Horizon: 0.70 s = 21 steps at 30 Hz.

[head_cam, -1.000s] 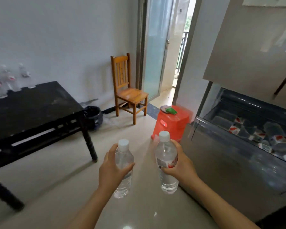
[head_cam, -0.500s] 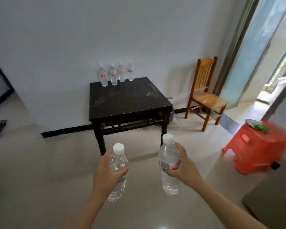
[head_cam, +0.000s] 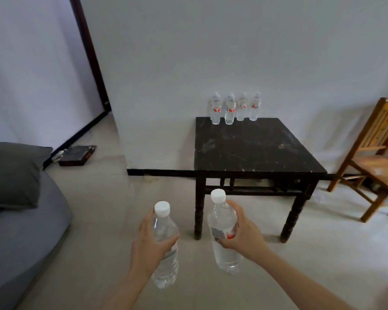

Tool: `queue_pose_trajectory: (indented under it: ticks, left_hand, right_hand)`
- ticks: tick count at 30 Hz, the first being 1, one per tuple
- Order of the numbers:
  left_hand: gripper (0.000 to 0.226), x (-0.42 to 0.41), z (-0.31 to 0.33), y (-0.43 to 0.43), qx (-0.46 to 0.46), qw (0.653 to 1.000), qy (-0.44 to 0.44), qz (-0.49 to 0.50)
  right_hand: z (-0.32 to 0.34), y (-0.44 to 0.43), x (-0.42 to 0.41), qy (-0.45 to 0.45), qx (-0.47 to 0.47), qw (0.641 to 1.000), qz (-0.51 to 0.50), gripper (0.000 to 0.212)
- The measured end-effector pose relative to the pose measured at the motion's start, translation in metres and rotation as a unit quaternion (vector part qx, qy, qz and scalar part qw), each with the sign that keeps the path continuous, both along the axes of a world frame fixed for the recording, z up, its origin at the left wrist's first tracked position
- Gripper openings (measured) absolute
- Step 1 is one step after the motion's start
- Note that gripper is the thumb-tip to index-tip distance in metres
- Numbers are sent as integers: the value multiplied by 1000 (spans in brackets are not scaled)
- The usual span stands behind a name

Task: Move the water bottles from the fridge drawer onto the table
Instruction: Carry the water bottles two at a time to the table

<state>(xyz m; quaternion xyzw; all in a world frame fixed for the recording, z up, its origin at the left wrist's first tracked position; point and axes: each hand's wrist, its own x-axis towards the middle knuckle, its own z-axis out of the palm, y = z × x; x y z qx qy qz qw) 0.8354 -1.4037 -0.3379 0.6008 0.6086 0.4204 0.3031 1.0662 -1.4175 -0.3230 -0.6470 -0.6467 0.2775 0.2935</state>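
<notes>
Water bottles, clear plastic with white screw caps: two are in carry, on the near side of the black square wooden tabletop (head_cam: 251,148), short of its front edge.

- One bottle (head_cam: 166,271) is gripped by the left hand (head_cam: 148,245), with the fingers curled round its upper body. It is near upright, leaning slightly.
- The other bottle (head_cam: 224,256) is gripped by the right hand (head_cam: 244,238) at the label band, with the thumb across the front. It is upright.
- A row of four bottles (head_cam: 230,108) stands upright along the tabletop's far edge, at the white wall, left of its centre. They are close together; I cannot tell whether they touch.

Progress, as judged: four bottles are delivered and two are on the way but not yet set down. The fridge drawer is out of view, so the number left there is unknown. The tabletop is bare in front of the row and to its right, which leaves room for both.

Labels: the right hand's bottle has a white band with a red patch and a grey printed block, its text too small to read. The row's bottles show red marks on pale labels, with no brand legible. The left hand's bottle label is mostly covered by the hand.

Also noted: a slat-back wooden chair (head_cam: 376,148) stands right of the tabletop. A grey bed (head_cam: 20,231) with a dark pillow (head_cam: 11,173) lies well off to its left.
</notes>
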Motion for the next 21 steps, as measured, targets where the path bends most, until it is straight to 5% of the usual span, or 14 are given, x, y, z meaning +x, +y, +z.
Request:
queue_pose_trajectory:
  ticks: [9,21]
  left_hand:
    - [80,-92,25,127,31,991,-2,127]
    - [78,-203,3,211,23,969,-17,247]
  right_hand:
    - [9,172,-86,32,27,996,75,88]
    - [-1,300,-200,26,13,984,174,94]
